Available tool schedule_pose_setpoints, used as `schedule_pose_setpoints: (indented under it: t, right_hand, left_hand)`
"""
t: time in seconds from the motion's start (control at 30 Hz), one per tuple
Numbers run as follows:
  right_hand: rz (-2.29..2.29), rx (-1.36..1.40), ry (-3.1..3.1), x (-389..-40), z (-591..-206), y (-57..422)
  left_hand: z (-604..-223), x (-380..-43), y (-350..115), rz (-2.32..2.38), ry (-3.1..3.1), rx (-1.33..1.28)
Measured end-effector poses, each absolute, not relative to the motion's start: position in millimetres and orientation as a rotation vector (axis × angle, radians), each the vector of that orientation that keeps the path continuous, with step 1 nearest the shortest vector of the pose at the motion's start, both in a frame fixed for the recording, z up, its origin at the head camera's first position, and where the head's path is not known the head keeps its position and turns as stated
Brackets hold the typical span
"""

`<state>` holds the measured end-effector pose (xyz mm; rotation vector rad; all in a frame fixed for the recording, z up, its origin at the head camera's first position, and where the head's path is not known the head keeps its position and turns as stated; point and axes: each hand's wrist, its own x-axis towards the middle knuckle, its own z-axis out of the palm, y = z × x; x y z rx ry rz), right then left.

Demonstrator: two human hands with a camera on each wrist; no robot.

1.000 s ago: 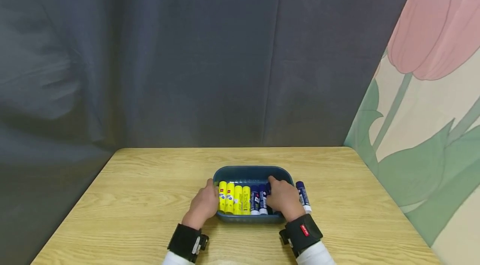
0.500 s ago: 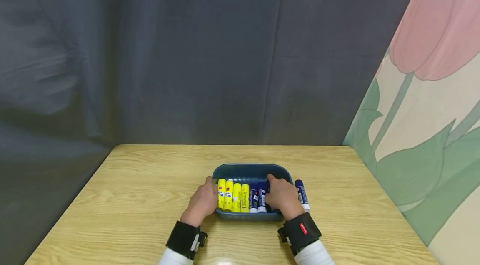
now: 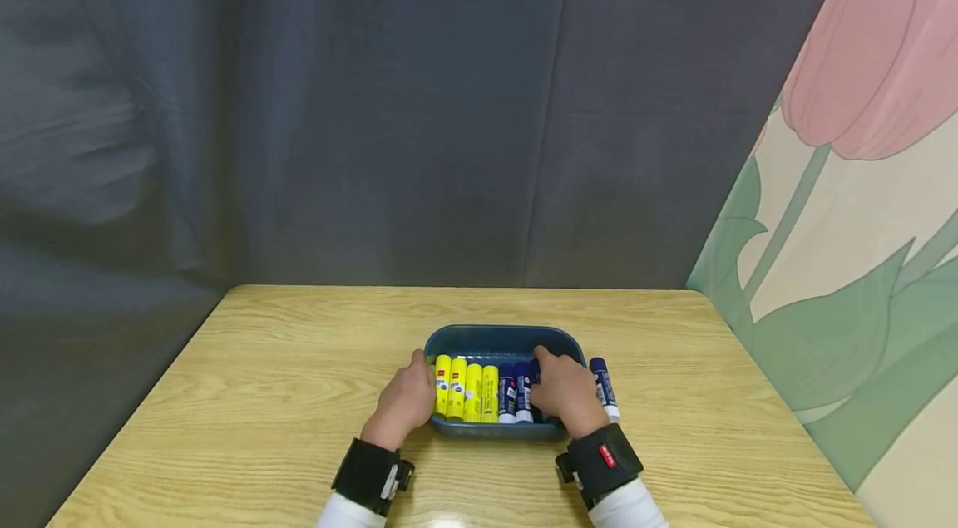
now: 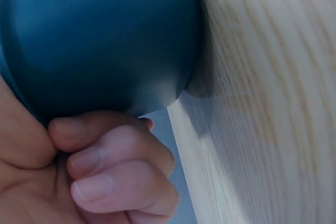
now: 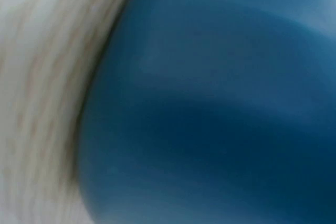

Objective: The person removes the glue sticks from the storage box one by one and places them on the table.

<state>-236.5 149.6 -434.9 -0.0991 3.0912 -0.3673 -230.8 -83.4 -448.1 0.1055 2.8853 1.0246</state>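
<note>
A dark blue oblong tray (image 3: 494, 431) stands on the wooden table in the head view. Side by side in it lie several yellow glue sticks (image 3: 473, 393) and, right of them, blue glue sticks with white ends (image 3: 523, 395). My left hand (image 3: 407, 397) grips the tray's left end; in the left wrist view its fingers (image 4: 123, 153) curl at the tray wall. My right hand (image 3: 566, 388) reaches into the tray's right part and holds a blue glue stick there, mostly hidden under the hand. The right wrist view shows only the tray's blue outer wall (image 5: 210, 108) close up.
Another blue glue stick (image 3: 604, 389) lies on the table (image 3: 299, 378) just outside the tray's right end. A dark grey curtain (image 3: 389, 112) hangs behind the table, and a wall with a tulip picture (image 3: 853, 229) rises at the right.
The view shifts slightly. Both hands, the tray and the glue sticks keep their places relative to each other.
</note>
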Motion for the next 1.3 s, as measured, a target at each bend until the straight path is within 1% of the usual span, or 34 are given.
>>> schedule_pose_setpoints:
  t: [1.3]
  right_hand:
    - [-0.385,-0.111,3.106,-235.8,-437.3,149.7]
  left_hand:
    - [-448.9,-229.8,-81.4,1.016,2.873,0.074]
